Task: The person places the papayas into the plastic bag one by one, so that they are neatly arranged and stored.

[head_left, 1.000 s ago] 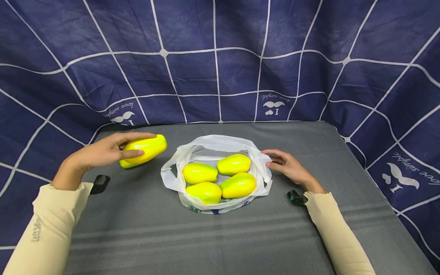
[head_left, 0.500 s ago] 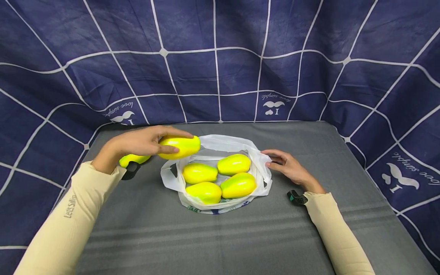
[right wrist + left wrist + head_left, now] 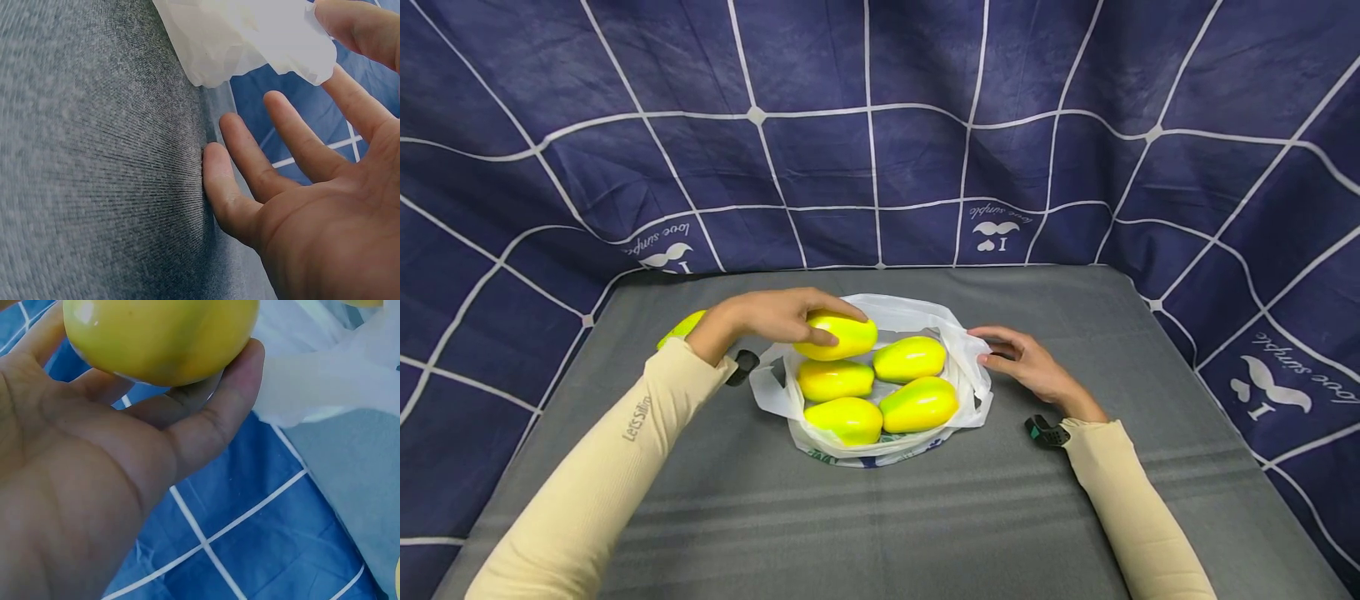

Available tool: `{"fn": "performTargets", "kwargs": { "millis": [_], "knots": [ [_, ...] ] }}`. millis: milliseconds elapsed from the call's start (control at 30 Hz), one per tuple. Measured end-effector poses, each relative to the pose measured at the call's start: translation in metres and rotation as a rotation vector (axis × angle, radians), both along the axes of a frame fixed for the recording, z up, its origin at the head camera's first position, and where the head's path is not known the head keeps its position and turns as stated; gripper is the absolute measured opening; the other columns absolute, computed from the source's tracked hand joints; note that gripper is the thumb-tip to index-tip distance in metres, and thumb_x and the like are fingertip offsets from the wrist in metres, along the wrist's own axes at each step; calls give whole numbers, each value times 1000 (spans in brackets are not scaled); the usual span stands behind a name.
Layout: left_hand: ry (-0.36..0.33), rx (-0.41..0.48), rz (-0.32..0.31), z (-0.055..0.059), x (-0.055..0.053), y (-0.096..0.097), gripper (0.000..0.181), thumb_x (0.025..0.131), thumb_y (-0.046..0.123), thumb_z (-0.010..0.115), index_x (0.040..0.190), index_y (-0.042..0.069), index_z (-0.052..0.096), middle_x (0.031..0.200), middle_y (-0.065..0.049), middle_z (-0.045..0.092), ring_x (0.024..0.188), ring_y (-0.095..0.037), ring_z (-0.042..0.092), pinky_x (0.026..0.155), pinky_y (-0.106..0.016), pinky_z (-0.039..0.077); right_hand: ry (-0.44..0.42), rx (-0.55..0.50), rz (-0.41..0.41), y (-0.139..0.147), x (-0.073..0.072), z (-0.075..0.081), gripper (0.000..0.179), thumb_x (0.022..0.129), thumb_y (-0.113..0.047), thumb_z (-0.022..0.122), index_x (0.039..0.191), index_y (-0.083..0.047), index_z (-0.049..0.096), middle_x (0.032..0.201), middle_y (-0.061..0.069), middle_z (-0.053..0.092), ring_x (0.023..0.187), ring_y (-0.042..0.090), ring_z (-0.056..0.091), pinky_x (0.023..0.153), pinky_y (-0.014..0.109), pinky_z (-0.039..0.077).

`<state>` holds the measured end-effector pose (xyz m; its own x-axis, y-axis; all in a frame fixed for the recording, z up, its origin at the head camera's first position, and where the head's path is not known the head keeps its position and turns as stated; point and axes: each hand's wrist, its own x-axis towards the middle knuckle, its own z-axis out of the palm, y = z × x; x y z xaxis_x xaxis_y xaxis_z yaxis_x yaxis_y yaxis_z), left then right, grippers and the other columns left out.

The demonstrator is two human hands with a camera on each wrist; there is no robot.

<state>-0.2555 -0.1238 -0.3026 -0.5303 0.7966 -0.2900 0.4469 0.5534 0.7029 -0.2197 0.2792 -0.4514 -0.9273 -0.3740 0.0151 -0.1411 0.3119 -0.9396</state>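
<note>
My left hand (image 3: 767, 315) grips a yellow papaya (image 3: 846, 336), thumb on its near side and fingers over the top. It is held over the back left of the white plastic bag (image 3: 898, 310). Several more yellow papayas (image 3: 920, 404) lie inside the bag, whose mouth is spread wide. In the left wrist view, the papaya (image 3: 162, 337) sits between thumb and fingers. My right hand (image 3: 1030, 364) pinches the bag's right rim. The right wrist view has the bag's edge (image 3: 256, 44) between thumb and index finger, the other fingers loosely spread.
Another papaya (image 3: 679, 329) lies on the grey tabletop (image 3: 880, 533) at the left, partly hidden behind my left wrist. A dark blue cloth with white grid lines (image 3: 917, 167) hangs behind the table and along its sides.
My left hand has carried the papaya rightward from the table's left side to over the bag, uncovering another papaya behind it. My right hand has stayed at the bag's rim.
</note>
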Motion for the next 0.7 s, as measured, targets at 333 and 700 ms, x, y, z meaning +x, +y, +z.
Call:
{"fn": "performTargets", "kwargs": {
  "millis": [333, 700],
  "knots": [
    [3, -77, -40, -11, -8, 9, 53, 98, 10, 55, 150, 10, 46, 158, -10, 41, 148, -33, 33, 121, -53, 27, -10, -5, 5, -1, 0, 1, 49, 94, -16, 71, 140, -9, 56, 147, 14, 52, 124, 26, 58, 95, 18, 50],
    [65, -116, -11, -19, -11, 17, 53, 98, 13, 56, 150, 11, 46, 156, -14, 41, 147, -36, 33, 120, -55, 27, 7, 15, 2, 1, -1, 0, 48, 95, -16, 69, 141, -8, 56, 146, 13, 53, 124, 26, 58, 95, 18, 49]
  ]
}}
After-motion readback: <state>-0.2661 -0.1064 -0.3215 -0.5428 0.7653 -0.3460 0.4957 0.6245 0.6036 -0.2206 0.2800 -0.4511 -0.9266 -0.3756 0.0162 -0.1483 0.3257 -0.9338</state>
